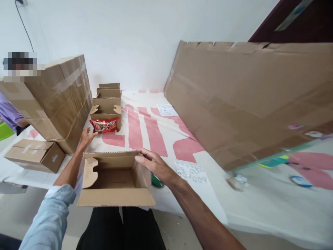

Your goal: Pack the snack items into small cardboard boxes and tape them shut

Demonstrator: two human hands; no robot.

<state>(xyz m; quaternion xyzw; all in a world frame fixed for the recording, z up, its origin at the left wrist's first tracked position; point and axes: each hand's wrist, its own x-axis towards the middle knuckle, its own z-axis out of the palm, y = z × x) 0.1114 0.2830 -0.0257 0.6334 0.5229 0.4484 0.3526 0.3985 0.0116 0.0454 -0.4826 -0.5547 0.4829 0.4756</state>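
Observation:
An open cardboard box [117, 198] sits in front of me at the table's near edge, with nothing visible inside it. My right hand [156, 166] grips its far right corner, thumb over the rim. Further off, my left hand [87, 139] is beside the left end of a red packaged food packet [106, 125], fingers apart. Whether the fingertips touch the packet I cannot tell. Behind that packet stands an open small carton [106, 110], its side flaps folded in. Part of a green object [157, 181] shows to the right of the near box.
Stacked taped cartons [57, 93] rise at the left, near a closed box [35, 155] and a person's purple sleeve [10, 113]. More open cartons [108, 91] line the back. A large cardboard panel [249, 97] leans at right. Printed sheets [191, 170] lie on the pink-and-white cloth [145, 132].

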